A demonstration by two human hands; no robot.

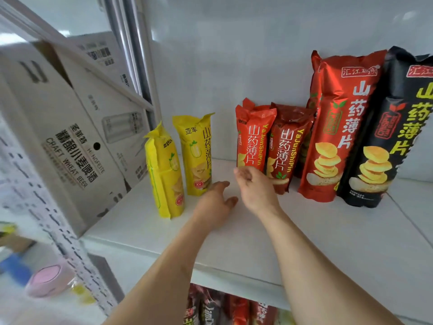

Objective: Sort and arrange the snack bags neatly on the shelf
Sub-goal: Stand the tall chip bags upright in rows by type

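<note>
Snack bags found upright on the white shelf (293, 242), in three groups. At left, two yellow bags (165, 174) and (196, 156), near each other, the front one turned edge-on. At centre, a small red bag (251, 137) touching a small dark red bag (284, 146). At right, a tall red bag (337, 127) touching a tall black bag (393, 137), with another red bag partly hidden behind. Clear gap noted between yellow and red groups.

Left hand (216, 205) extended low over the shelf in that gap, fingers loosely spread, nothing held; contact with the rear yellow bag not determinable. Right hand (256, 188) open, palm turned, fingertips at the base of the small red bag, no grip closed.

Bags judged light, air-filled, of slick crinkly foil, contents brittle. Likely to tip or slide if nudged high. Best taken around the mid-body with a broad, gentle hold, or pushed at the base; squeezing to be avoided.

Cardboard box (77, 141) leaning at the left end of the shelf.
</note>
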